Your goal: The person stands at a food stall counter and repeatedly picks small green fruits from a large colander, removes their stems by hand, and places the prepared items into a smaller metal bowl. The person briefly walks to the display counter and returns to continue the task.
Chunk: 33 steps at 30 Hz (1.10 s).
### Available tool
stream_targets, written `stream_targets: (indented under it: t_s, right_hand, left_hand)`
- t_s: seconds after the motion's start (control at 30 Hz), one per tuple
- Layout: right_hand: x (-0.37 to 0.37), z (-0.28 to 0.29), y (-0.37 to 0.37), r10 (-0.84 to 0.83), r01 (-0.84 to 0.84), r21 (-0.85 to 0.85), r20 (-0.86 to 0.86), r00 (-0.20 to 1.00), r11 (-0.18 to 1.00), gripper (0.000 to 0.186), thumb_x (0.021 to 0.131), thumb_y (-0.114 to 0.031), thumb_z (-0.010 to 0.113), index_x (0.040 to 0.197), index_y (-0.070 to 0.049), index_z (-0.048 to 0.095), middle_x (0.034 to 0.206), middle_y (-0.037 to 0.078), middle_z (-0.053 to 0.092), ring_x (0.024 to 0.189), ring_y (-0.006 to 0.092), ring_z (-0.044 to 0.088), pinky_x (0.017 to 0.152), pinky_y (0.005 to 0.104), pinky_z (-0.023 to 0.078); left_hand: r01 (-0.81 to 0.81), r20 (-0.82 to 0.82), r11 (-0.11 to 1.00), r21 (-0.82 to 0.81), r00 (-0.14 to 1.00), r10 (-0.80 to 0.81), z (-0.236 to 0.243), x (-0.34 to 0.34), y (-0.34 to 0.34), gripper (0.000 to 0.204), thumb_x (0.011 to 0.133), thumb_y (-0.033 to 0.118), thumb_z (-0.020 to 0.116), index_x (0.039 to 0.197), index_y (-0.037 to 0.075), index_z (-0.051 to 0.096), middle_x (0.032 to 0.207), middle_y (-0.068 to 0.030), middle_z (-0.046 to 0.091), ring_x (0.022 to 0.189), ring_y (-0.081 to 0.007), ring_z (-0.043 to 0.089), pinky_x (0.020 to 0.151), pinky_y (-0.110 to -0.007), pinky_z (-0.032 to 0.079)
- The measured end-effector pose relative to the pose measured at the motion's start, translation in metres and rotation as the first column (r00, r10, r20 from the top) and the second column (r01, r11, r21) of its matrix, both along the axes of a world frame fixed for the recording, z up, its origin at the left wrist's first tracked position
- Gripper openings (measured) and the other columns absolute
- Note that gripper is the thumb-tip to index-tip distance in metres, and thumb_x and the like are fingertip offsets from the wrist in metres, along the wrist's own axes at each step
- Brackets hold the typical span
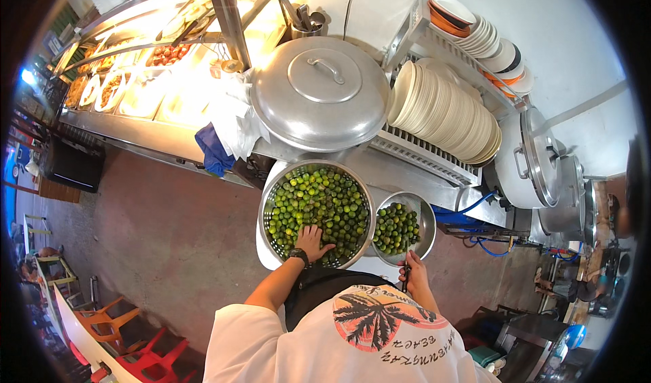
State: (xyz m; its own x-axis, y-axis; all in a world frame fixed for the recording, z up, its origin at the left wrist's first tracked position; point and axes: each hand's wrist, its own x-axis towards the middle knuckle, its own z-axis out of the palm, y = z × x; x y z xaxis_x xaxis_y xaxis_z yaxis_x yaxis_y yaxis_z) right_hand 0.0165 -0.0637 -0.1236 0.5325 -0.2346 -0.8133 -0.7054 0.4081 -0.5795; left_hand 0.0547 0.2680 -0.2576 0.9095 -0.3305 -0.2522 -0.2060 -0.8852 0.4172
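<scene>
A large perforated metal colander [369,210] stands in front of me, heaped with small green limes [319,200], a few of them yellowish. My left hand [312,244], a dark band on its wrist, rests on the near part of the heap with thumb and fingers apart. To the right is a smaller steel bowl [427,227] holding more of the same limes [395,228]. At that bowl's near rim, my right hand [416,272] grips a knife [406,272] by its dark handle. The narrow blade points up over the bowl.
Behind the colander sits a big lidded aluminium pot [319,91]. A rack of cream plates [444,112] stands to its right, with large metal pots [525,159] beyond. At the left is a lit food counter [149,91]; chairs [156,359] stand at lower left.
</scene>
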Motion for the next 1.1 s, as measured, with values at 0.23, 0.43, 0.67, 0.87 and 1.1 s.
stream_targets:
  t_s: [0.23, 0.43, 0.67, 0.87, 1.1]
  right_hand:
    - [-0.004, 0.001, -0.009, -0.007, 0.006, -0.051, -0.026, 1.000, 0.999, 0.054, 0.094, -0.028, 0.056, 0.141, -0.015, 0.033, 0.078, 0.009, 0.057, 0.054, 0.0146, 0.047, 0.043, 0.0269, 0.035]
    - [0.003, -0.003, -0.010, 0.030, -0.030, -0.061, 0.001, 1.000, 0.998, 0.054, 0.094, -0.028, 0.055, 0.141, -0.016, 0.032, 0.081, 0.010, 0.057, 0.054, 0.0146, 0.047, 0.043, 0.0271, 0.035]
    - [0.002, 0.004, -0.002, -0.006, 0.005, -0.055, -0.008, 1.000, 0.998, 0.056, 0.093, -0.025, 0.057, 0.141, -0.013, 0.031, 0.078, 0.012, 0.058, 0.051, 0.0148, 0.048, 0.040, 0.0271, 0.035]
    - [-0.003, 0.008, 0.002, 0.022, -0.025, -0.062, -0.042, 0.999, 0.998, 0.054, 0.093, -0.026, 0.057, 0.140, -0.014, 0.032, 0.077, 0.011, 0.059, 0.051, 0.0143, 0.048, 0.041, 0.0270, 0.035]
    - [-0.007, 0.003, -0.004, 0.053, -0.056, -0.056, -0.038, 0.998, 0.997, 0.050, 0.094, -0.030, 0.056, 0.138, -0.016, 0.036, 0.080, 0.010, 0.056, 0.055, 0.0141, 0.046, 0.045, 0.0268, 0.036]
  left_hand:
    - [-0.353, 0.210, 0.929, -0.110, 0.905, 0.369, 0.012, 0.047, 0.028, 0.050, 0.089, 0.045, 0.054, 0.120, 0.006, 0.050, 0.118, -0.0142, 0.047, 0.111, -0.0321, 0.044, 0.093, -0.046, 0.035]
    - [-0.389, 0.017, 0.921, 0.022, 0.921, 0.388, 0.019, 0.087, 0.048, 0.043, 0.085, 0.030, 0.060, 0.122, 0.010, 0.047, 0.119, -0.0123, 0.044, 0.112, -0.0312, 0.042, 0.093, -0.047, 0.036]
    - [-0.335, 0.107, 0.940, 0.068, 0.939, 0.327, -0.012, 0.059, 0.025, 0.047, 0.084, 0.031, 0.060, 0.124, 0.010, 0.048, 0.120, -0.0153, 0.043, 0.112, -0.0351, 0.041, 0.091, -0.048, 0.037]
    - [-0.393, 0.212, 0.919, 0.021, 0.900, 0.380, -0.026, 0.032, 0.019, 0.036, 0.088, 0.029, 0.054, 0.119, 0.011, 0.052, 0.125, -0.0150, 0.044, 0.110, -0.0380, 0.043, 0.090, -0.049, 0.038]
    - [-0.491, 0.104, 0.871, -0.014, 0.866, 0.490, -0.006, 0.014, 0.018, 0.035, 0.087, 0.029, 0.055, 0.115, 0.009, 0.052, 0.119, -0.0143, 0.046, 0.108, -0.0389, 0.044, 0.089, -0.050, 0.041]
